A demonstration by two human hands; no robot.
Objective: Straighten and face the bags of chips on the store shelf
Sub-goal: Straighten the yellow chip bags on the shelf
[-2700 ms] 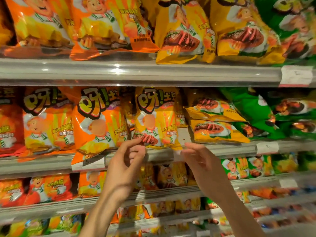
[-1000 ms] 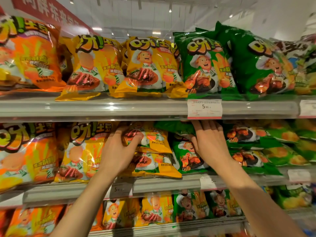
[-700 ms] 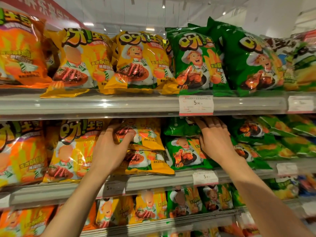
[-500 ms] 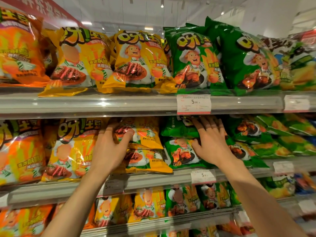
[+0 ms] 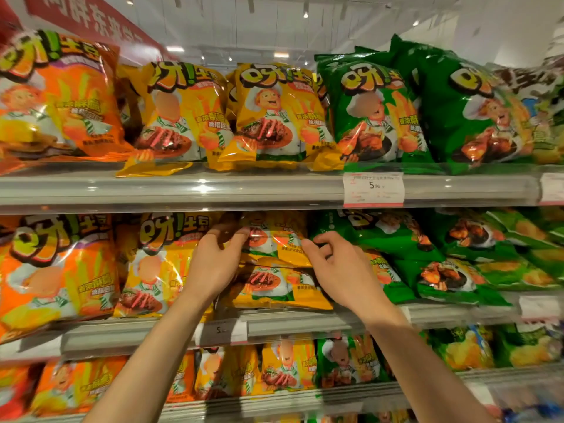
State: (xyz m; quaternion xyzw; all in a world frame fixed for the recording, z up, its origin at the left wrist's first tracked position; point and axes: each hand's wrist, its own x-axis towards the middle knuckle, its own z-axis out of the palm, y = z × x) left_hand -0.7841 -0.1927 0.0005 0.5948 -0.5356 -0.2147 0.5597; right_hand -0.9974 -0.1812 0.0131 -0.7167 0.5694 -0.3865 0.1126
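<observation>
While my left hand [image 5: 213,264] and right hand [image 5: 341,270] pinch the top yellow bag [image 5: 274,239], lying flat mid-shelf, upper rows look faced and these stacks remain.

Chip bags, all rows: glossy plastic film, crinkled, throwing bright highlights. This applies to the orange bag [image 5: 58,99] at upper left of the frame, the yellow bag [image 5: 274,239] at centre and the green bag [image 5: 375,114] at upper right. Upper shelf edge [image 5: 183,190]: smooth grey strip behind a clear, shiny plastic cover with glare spots. Price label [image 5: 373,189], right of centre: matt white paper with a red lower band. Ceiling, top of frame: matt white.
</observation>
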